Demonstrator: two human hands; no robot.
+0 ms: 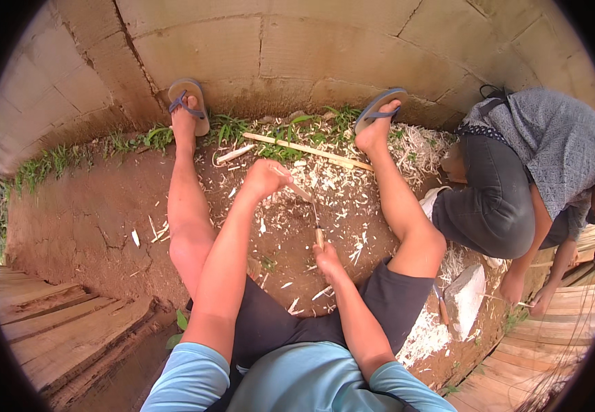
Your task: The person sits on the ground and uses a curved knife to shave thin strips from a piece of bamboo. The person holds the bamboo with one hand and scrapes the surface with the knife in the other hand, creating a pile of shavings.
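Note:
Between my legs, my left hand [268, 180] is closed around a short, pale wooden stick [301, 193] that slants down to the right. Below it, my right hand [328, 261] grips the light wooden handle of a knife [319, 237]. The knife's narrow blade points up and meets the lower end of the stick, or lies very close to it; which of these I cannot tell. Pale wood shavings [339, 185] are scattered on the brown soil under both hands.
A long wooden strip [311, 151] and a shorter piece [234, 154] lie near the block wall [297, 51]. At right, a crouching person [510, 185] holds a thin stick. Another knife [442, 305] rests beside a whitish block [465, 302]. Planks [77, 323] are at lower left.

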